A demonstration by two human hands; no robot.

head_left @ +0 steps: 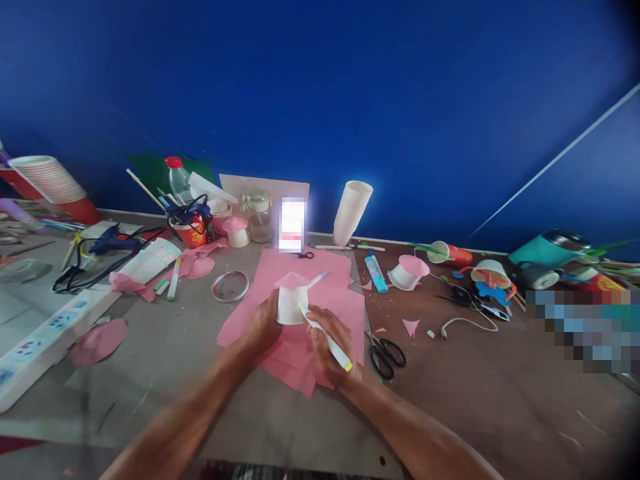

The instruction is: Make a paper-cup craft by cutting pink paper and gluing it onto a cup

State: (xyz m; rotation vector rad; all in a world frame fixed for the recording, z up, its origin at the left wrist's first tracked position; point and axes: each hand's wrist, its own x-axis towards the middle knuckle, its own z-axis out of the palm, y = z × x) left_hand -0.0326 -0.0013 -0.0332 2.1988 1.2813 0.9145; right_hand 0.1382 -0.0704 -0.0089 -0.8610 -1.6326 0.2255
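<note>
My left hand [266,319] grips the left side of a white paper cup [292,308], which is upside down with a pink paper cone [291,281] on top. In my right hand [327,343] is a white marker with a yellow end [333,345]. Its tip meets the front of the cup, where a small yellow mark shows. Under both hands lie sheets of pink paper [295,373]. A pale stick-like piece [319,277] juts out behind the cup on the right; what it belongs to is hidden.
Black-handled scissors [384,355] lie right of the paper. Another cup with a pink top [407,274] stands behind them, near a blue tube [376,274]. A stack of white cups [352,212] leans by the blue wall. On the left are a power strip [55,327] and a glue gun [114,239].
</note>
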